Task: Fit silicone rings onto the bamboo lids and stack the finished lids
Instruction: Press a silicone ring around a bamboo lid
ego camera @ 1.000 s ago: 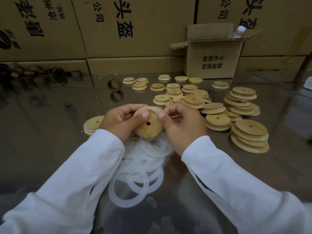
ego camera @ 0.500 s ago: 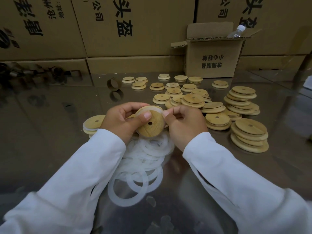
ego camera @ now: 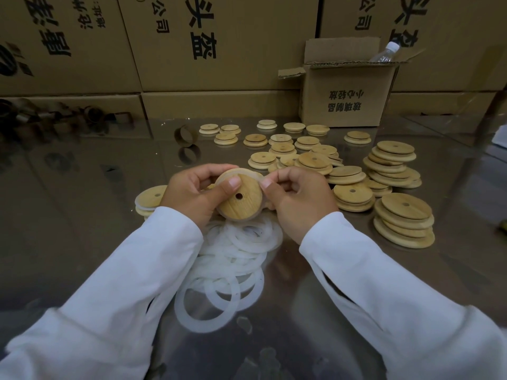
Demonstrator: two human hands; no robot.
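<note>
1. The left hand (ego camera: 192, 193) grips the bamboo lid (ego camera: 241, 204) by its rim, thumb laid across the face near the centre hole. The lid is held in the air between both hands, above the pile of loose rings (ego camera: 236, 259).
2. The right hand (ego camera: 299, 198) pinches the silicone ring (ego camera: 253, 172) at the lid's right edge. A second ago that pinch sat higher, at the top edge.
3. The lid has turned more face-on to the camera, and the ring shows as a pale band along its top and bottom edges.
4. Judged from this, the ring is nearly seated, though the far side is hidden.
5. The finished stack (ego camera: 149, 198) lies just left of the left hand, and many bare lids (ego camera: 403, 215) wait on the right.
</note>
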